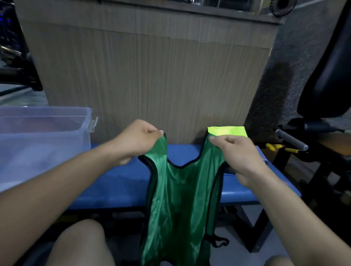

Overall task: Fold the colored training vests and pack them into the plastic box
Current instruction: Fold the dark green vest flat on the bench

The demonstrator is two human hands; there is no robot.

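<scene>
The left hand (137, 139) is pinching one shoulder strap of the green vest (180, 197), fingers curled tight on the fabric; the right hand (235, 154) is pinching the other strap the same way; the vest is hanging from both grips, upper part draping over the blue bench (111, 182), lower part dangling past the front edge between the person's knees.

Risks: the satin-looking cloth is probably slipping easily, so a loose pinch is likely dropping a strap; the hem is hanging low, so it may be dragging on the floor or sliding off the bench when laid down; a side tie is dangling near the bench leg and could snag.

Room: the plastic box (34, 133) is sitting on the bench just left of the left forearm, open on top; a folded yellow vest (226, 130) is lying at the far edge by the right hand; the bare stretch between them is narrow, so the spread vest is likely overhanging the front.
</scene>
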